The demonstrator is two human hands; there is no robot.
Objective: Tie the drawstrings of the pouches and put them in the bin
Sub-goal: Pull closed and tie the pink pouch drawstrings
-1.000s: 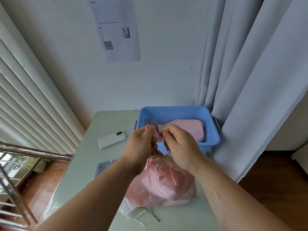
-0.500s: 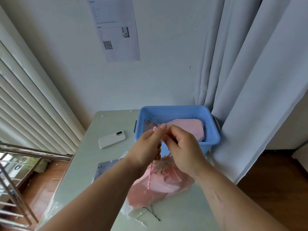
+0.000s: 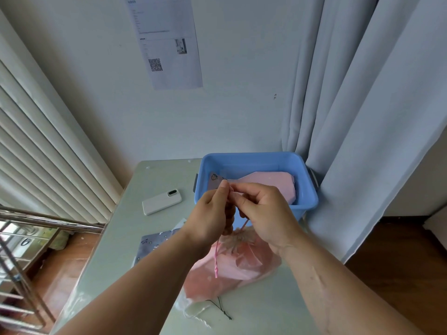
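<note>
Phone (image 3: 161,202) lies flat toward the left of the worktop (image 3: 125,238), well apart from the work. A grey pouch (image 3: 154,243) lies nearer, partly hidden behind the left forearm and apparently not yet tied. Next comes the left hand (image 3: 210,213), raised above the worktop, with thumb and forefinger pinching one strand of the pink drawstring (image 3: 216,262) and the other fingers curled under; a loose tail of that cord hangs below the wrist. The right hand (image 3: 266,213) meets it almost fingertip to fingertip and pinches the other strand in the same way, so both hands grip cord and nothing else. Beneath them the pink pouch (image 3: 229,274) sits on the worktop with its mouth gathered, just in front of the blue bin (image 3: 254,155), where another pink pouch (image 3: 273,183) already lies. The step in hand looks to be forming the knot. To do it well, I judge, keep both strands taut against the gathered mouth so it does not slacken, cross and tuck close to the fabric, then draw the ends apart evenly. A harder tug on one side could lift the light pouch or strain its thin material. A short carry forward to the bin would follow.
</note>
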